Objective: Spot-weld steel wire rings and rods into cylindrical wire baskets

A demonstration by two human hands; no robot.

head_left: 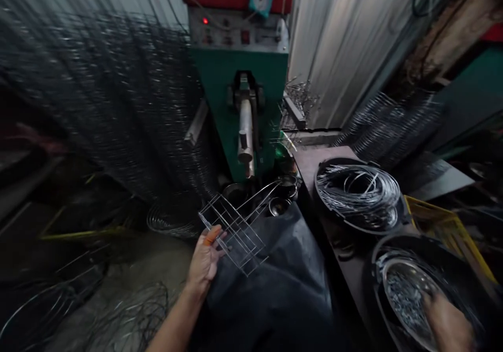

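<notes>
My left hand (207,255) grips the near-left edge of a wire rack (238,231), a grid of thin metal rods with two longer wires reaching forward. An orange wrap covers one finger of that hand. The rack hangs tilted over a dark apron (275,263). At lower right, my right hand (448,315) reaches into a round metal bowl (408,273) of small metal pieces. Motion blur hides its fingers. The bowl sits inside a larger black tub (379,247).
A green spot welder (212,74) with a protruding electrode arm (245,127) stands ahead. Stacked wire racks (118,90) rise at left. A black basin (318,184) of wire rings rests on the right bench, beside a yellow crate (451,221). Loose wire (133,310) lies lower left.
</notes>
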